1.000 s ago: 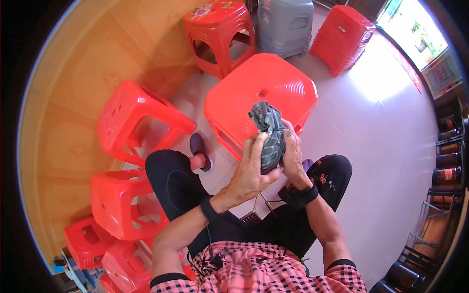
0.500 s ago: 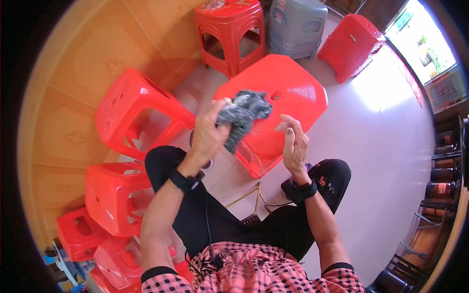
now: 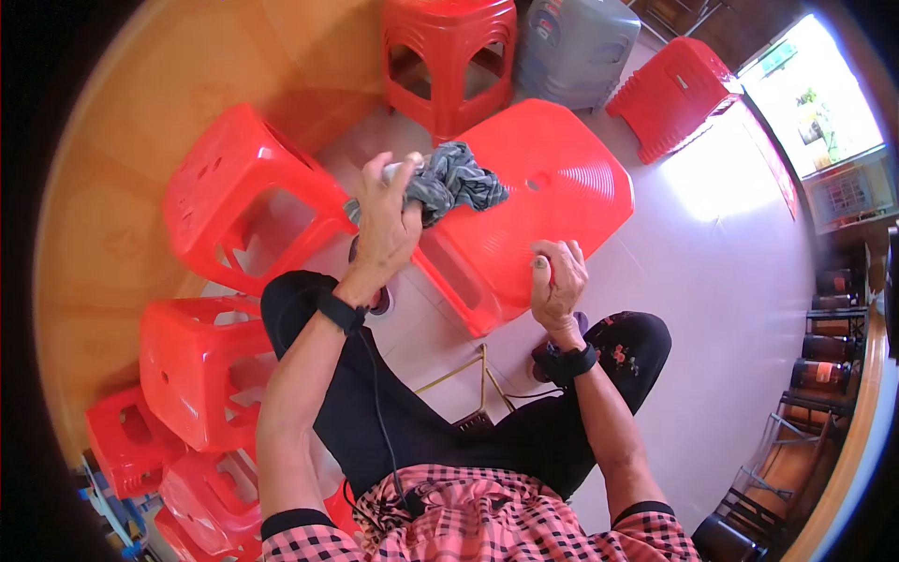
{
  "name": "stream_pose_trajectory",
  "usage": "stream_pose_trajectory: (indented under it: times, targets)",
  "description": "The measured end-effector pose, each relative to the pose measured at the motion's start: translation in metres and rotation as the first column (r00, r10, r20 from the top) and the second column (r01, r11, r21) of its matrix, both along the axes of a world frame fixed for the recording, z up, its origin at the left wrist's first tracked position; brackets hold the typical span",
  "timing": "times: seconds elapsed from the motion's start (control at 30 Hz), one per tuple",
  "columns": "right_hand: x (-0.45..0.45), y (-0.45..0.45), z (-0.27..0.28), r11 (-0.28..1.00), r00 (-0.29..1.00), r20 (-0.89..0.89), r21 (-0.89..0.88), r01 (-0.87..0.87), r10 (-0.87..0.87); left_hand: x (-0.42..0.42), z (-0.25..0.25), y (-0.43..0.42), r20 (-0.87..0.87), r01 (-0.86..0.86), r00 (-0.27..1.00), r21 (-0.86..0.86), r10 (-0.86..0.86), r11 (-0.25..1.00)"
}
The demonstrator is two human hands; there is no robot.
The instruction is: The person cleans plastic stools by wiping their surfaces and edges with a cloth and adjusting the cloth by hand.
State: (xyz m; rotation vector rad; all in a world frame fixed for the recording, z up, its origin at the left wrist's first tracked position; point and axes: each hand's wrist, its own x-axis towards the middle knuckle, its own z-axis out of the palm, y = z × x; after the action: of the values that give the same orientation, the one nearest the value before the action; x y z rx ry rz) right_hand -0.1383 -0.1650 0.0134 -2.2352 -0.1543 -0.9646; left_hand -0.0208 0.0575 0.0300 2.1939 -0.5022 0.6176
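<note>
A red plastic stool [image 3: 571, 187] stands in front of my knees, its seat facing up, with a hole in the middle and fine rings on the surface. My left hand [image 3: 386, 215] is closed on a crumpled grey patterned cloth [image 3: 454, 183], which lies over the left edge of the seat. On the near right edge of the same stool, my right hand [image 3: 559, 286] has its fingers curled over the rim. The palm side of that hand is hidden.
To my left are more red stools [image 3: 211, 365], one tilted [image 3: 248, 187] by the orange wall [image 3: 131, 187]. Behind the seat stand another red stool [image 3: 449, 56], a grey stool stack [image 3: 576, 47] and a red stack [image 3: 674, 94]. Dark racks [image 3: 829, 347] line the right.
My left hand has moved left and slightly up with the cloth, now at the seat's left edge. My right hand has come down onto the stool's edge, fingers now curled on it.
</note>
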Motion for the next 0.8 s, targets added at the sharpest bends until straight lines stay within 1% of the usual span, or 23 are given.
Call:
stream_pose_trajectory:
  times: [0.07,0.1,0.13,0.2,0.23,0.3,0.33,0.4,0.43,0.47,0.53,0.57,0.6,0.67,0.7,0.73,0.77,0.8]
  targets:
    - [0.000,0.000,-0.001,1.000,1.000,-0.002,0.001,0.002,-0.002,-0.014,0.008,-0.008,0.104,0.137,0.982,0.176,-0.157,0.975]
    - [0.000,0.000,-0.001,1.000,1.000,0.001,0.001,-0.002,0.002,-0.020,0.010,-0.012,0.126,0.162,0.973,0.234,-0.195,0.959]
    - [-0.001,0.000,0.001,1.000,1.000,0.004,0.001,-0.008,0.008,-0.021,0.014,-0.015,0.127,0.163,0.972,0.232,-0.195,0.959]
    - [-0.001,0.000,0.001,1.000,1.000,0.002,0.001,-0.009,0.009,-0.021,0.021,-0.018,0.109,0.139,0.976,0.348,-0.188,0.927]
    - [0.000,0.001,-0.001,1.000,1.000,-0.001,0.003,-0.010,0.010,-0.016,0.018,-0.017,0.112,0.137,0.976,0.349,-0.186,0.927]
    - [-0.001,0.001,-0.001,1.000,1.000,0.005,0.000,-0.011,0.011,-0.001,0.014,-0.018,0.020,0.156,0.985,0.343,-0.173,0.926]
    - [-0.001,0.001,-0.001,1.000,1.000,0.007,-0.001,-0.010,0.010,0.007,0.009,-0.016,0.023,0.152,0.985,0.342,-0.170,0.927]
    - [0.000,0.000,-0.002,1.000,1.000,0.008,-0.004,-0.013,0.013,0.023,0.002,-0.011,0.014,0.202,0.978,0.190,-0.209,0.961]
    - [0.000,0.000,-0.003,1.000,1.000,0.006,-0.005,-0.012,0.012,0.030,0.000,-0.010,0.004,0.185,0.982,0.089,-0.186,0.979]
    - [0.000,0.000,-0.003,1.000,1.000,0.004,-0.005,-0.010,0.010,0.038,-0.003,-0.009,0.002,0.188,0.982,0.090,-0.189,0.978]
    - [0.000,0.001,-0.002,1.000,1.000,0.008,-0.018,-0.005,0.006,0.054,-0.006,-0.007,-0.170,0.193,0.964,-0.089,-0.206,0.977]
    - [0.000,0.002,-0.002,1.000,1.000,0.007,-0.017,-0.010,0.010,0.060,-0.009,-0.006,-0.106,0.186,0.974,-0.131,-0.200,0.974]
    - [0.000,0.003,-0.003,1.000,1.000,0.016,-0.023,0.008,-0.008,0.070,-0.017,-0.002,-0.104,0.181,0.975,-0.129,-0.194,0.975]
    - [0.002,0.004,-0.004,0.999,0.999,0.036,-0.032,0.025,-0.024,0.088,-0.032,0.007,-0.345,0.066,0.933,-0.112,-0.101,0.992]
    - [0.001,0.003,-0.005,0.999,0.999,0.034,-0.034,0.022,-0.021,0.083,-0.030,0.006,-0.397,0.047,0.915,-0.049,-0.063,0.998]
    - [0.001,0.002,-0.004,0.999,0.999,0.030,-0.036,0.023,-0.022,0.084,-0.043,0.007,-0.392,0.051,0.917,-0.052,-0.067,0.997]
    - [0.003,0.001,-0.004,0.999,0.999,0.032,-0.035,0.033,-0.032,0.085,-0.061,0.008,-0.454,-0.017,0.884,-0.265,-0.109,0.964]
    - [0.004,0.001,-0.004,0.999,0.998,0.050,-0.038,0.031,-0.029,0.082,-0.074,0.008,-0.508,-0.098,0.845,-0.455,-0.167,0.885]
